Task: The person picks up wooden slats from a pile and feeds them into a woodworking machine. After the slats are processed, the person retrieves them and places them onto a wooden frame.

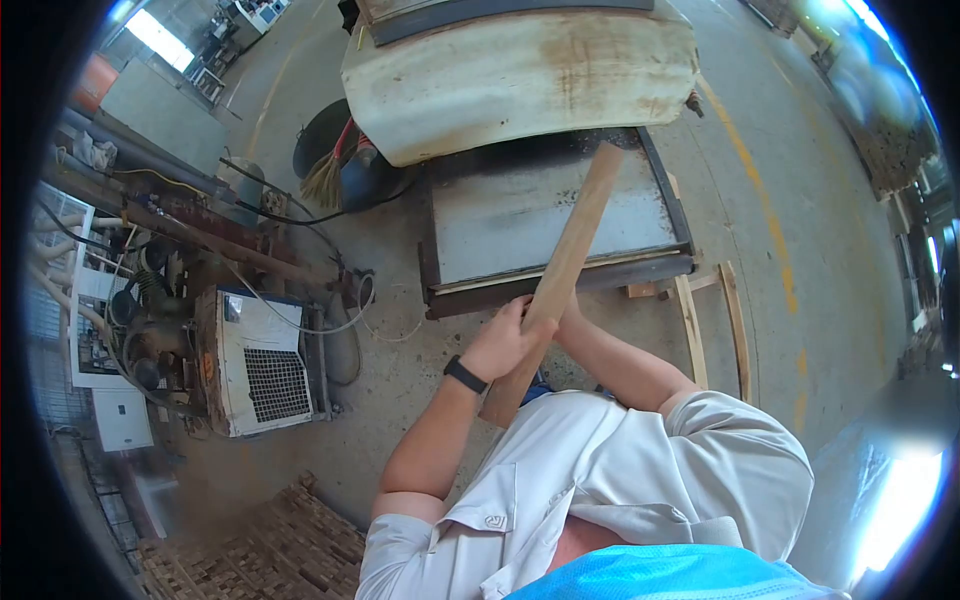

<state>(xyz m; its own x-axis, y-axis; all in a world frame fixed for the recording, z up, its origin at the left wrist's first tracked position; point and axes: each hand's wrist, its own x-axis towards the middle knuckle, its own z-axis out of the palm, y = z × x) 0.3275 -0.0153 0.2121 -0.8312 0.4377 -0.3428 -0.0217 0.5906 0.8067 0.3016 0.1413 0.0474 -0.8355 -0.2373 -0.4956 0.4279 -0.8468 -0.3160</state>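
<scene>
A long, flat wooden board [570,240] slants from near my waist up over the metal table of a machine. My left hand [505,342], with a black band on its wrist, is closed around the board's lower part from the left side. My right hand [568,312] grips the same board from the right, and its fingers are mostly hidden behind the wood. Beneath the board's far half lies the grey metal table [490,235] with a dark frame. The board's upper end reaches close to the worn, pale machine housing [520,85].
A broom [325,180] leans by a dark bin [318,135] left of the machine. Further left stand a white grilled unit [262,360], hoses and pipes. Wooden trestle legs [735,330] are at the right. Stacked wood pieces [260,545] lie at lower left.
</scene>
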